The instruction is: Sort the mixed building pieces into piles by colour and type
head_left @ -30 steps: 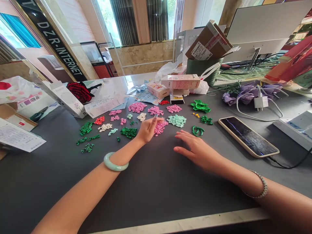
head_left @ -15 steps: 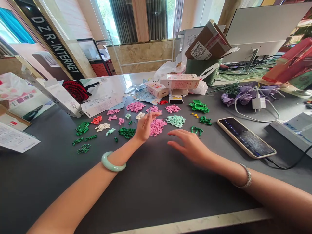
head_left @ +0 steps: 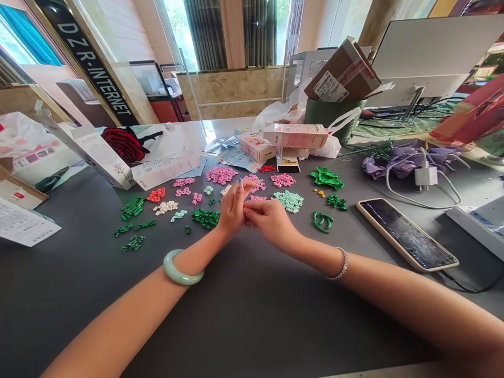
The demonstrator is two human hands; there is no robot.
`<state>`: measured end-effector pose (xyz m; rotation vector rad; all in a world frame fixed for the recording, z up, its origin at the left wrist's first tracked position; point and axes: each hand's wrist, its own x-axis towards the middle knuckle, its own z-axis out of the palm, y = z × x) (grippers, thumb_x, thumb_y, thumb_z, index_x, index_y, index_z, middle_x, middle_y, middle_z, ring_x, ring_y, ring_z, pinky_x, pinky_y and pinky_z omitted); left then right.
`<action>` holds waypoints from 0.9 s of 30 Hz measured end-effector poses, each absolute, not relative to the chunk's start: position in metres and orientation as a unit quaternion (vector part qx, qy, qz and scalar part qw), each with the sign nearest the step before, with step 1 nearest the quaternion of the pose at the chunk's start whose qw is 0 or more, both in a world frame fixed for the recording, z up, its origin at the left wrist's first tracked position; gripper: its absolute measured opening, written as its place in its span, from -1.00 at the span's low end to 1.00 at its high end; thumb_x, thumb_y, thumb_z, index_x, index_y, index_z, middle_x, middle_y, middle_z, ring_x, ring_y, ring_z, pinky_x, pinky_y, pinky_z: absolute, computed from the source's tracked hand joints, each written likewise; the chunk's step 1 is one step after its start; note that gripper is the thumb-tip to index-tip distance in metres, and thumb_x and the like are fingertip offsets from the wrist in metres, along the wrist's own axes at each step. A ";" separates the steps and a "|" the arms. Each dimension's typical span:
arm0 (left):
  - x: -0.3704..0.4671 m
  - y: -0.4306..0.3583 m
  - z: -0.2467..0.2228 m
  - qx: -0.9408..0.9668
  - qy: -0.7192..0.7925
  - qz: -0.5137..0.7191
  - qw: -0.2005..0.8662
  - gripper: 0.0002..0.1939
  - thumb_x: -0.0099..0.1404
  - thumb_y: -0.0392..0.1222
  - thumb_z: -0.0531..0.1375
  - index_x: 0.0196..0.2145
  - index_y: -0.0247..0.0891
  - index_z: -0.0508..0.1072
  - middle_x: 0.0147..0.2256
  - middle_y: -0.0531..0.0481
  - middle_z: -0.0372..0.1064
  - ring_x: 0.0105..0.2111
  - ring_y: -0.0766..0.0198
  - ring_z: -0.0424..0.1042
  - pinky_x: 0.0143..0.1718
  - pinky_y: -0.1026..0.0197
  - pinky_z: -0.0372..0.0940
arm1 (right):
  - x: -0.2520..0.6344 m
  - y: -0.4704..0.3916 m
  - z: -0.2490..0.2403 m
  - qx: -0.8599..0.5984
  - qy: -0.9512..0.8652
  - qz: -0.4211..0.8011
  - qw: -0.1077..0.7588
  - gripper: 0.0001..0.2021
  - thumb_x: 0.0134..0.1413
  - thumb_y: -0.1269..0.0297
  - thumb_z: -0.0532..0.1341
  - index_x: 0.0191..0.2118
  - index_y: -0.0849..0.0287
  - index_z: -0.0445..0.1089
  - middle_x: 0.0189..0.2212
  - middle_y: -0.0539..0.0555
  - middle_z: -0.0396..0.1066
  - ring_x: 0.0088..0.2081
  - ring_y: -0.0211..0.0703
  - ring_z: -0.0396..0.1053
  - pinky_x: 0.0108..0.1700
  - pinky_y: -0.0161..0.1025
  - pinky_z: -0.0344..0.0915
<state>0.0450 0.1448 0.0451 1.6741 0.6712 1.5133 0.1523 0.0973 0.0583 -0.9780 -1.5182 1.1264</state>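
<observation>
My left hand (head_left: 232, 210) is raised over the middle of the table, its fingers stretched out and slightly curved; whatever may lie in its palm is hidden. Against it, my right hand (head_left: 271, 220) has thumb and index finger pinched together, and I cannot make out what is between them. Behind the hands are piles of small pink building pieces (head_left: 221, 175), partly covered. Mint green pieces (head_left: 289, 201) lie just beyond the right hand. Beside the left wrist is a heap of dark green pieces (head_left: 205, 218).
Orange-red pieces (head_left: 156, 195), cream pieces (head_left: 165, 208) and more green pieces (head_left: 133, 208) lie left. Green leaf-shaped parts (head_left: 327, 178) and curved green stems (head_left: 323, 222) lie right, near a phone (head_left: 407, 233). Small boxes (head_left: 295, 136) and a printed sheet (head_left: 165, 169) stand behind.
My right hand has moved left to meet my left hand, and its thumb and finger have closed from apart into a pinch. My left hand has stayed nearly in place.
</observation>
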 end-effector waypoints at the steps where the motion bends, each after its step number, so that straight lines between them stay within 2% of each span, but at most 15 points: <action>1: 0.046 0.145 0.045 0.652 0.262 0.598 0.385 -0.53 0.35 0.22 -0.03 -0.27 -0.23 0.41 -0.19 -0.13 0.45 -0.05 0.13 0.43 0.11 0.00 0.28 | 0.153 0.098 0.058 -0.403 -0.610 0.470 0.494 -0.81 -0.03 0.26 0.15 -0.43 0.24 0.46 -0.58 -0.02 0.36 -0.51 -0.29 0.31 -0.38 -0.26 0.32; 6: 0.049 0.147 0.044 0.624 0.256 0.614 0.411 -0.53 0.33 0.23 0.00 -0.30 -0.24 0.40 -0.23 -0.12 0.46 -0.10 0.14 0.46 0.06 0.00 0.33 | 0.155 0.103 0.060 -0.426 -0.581 0.462 0.517 -0.84 -0.14 0.28 0.23 -0.42 0.24 0.51 -0.53 0.04 0.47 -0.51 -0.24 0.38 -0.40 -0.24 0.35; 11: 0.049 0.154 0.042 0.585 0.245 0.633 0.444 -0.55 0.31 0.25 0.02 -0.32 -0.21 0.37 -0.27 -0.12 0.48 -0.10 0.14 0.48 0.03 0.02 0.36 | 0.161 0.110 0.062 -0.460 -0.609 0.388 0.518 -0.88 -0.09 0.37 0.20 -0.46 0.22 0.50 -0.52 0.03 0.49 -0.47 -0.26 0.39 -0.38 -0.28 0.31; 15: 0.050 0.155 0.042 0.564 0.230 0.643 0.465 -0.57 0.30 0.24 0.04 -0.33 -0.20 0.37 -0.29 -0.09 0.48 -0.11 0.15 0.49 0.05 0.04 0.35 | 0.164 0.115 0.062 -0.500 -0.661 0.299 0.473 -0.86 -0.06 0.46 0.17 -0.47 0.21 0.49 -0.55 -0.01 0.47 -0.50 -0.31 0.33 -0.39 -0.31 0.23; 19: 0.050 0.153 0.044 0.559 0.221 0.644 0.474 -0.58 0.30 0.22 0.06 -0.33 -0.21 0.39 -0.28 -0.10 0.48 -0.09 0.14 0.48 0.08 0.04 0.33 | 0.158 0.116 0.060 -0.493 -0.685 0.297 0.446 -0.86 -0.05 0.47 0.18 -0.46 0.22 0.50 -0.59 -0.04 0.45 -0.55 -0.34 0.27 -0.44 -0.33 0.19; 27: 0.047 0.150 0.046 0.572 0.202 0.649 0.459 -0.64 0.29 0.17 0.06 -0.27 -0.20 0.32 -0.19 -0.14 0.46 0.00 0.06 0.43 0.12 -0.04 0.27 | 0.155 0.121 0.059 -0.490 -0.720 0.255 0.419 -0.90 -0.09 0.49 0.21 -0.44 0.22 0.48 -0.48 0.01 0.50 -0.46 -0.30 0.35 -0.35 -0.31 0.24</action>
